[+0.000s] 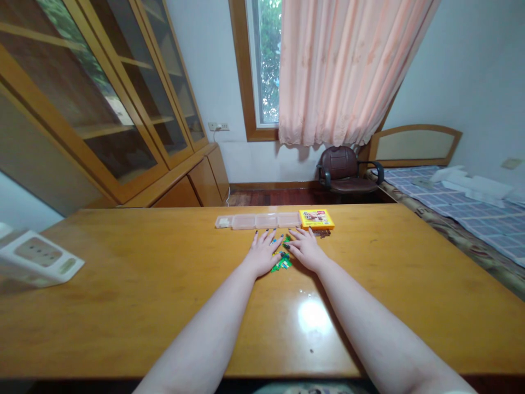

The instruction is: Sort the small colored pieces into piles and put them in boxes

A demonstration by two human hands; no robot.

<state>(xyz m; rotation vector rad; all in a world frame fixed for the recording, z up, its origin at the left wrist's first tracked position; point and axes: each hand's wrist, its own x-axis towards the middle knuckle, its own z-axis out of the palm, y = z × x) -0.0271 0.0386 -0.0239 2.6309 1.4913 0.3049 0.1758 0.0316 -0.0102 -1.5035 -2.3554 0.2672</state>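
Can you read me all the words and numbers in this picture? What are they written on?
No text here can be read.
Yellow box on the table: a red patch and some print on its lid, too small and blurred to read.
White box at the left edge: brownish marks on its side, too blurred to read.
Green pieces under the left hand and right hand: too small to tell if they carry any print.

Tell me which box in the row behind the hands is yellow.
The box at the right end of the row, just beyond the right hand. It alone is yellow; the boxes to its left are clear.
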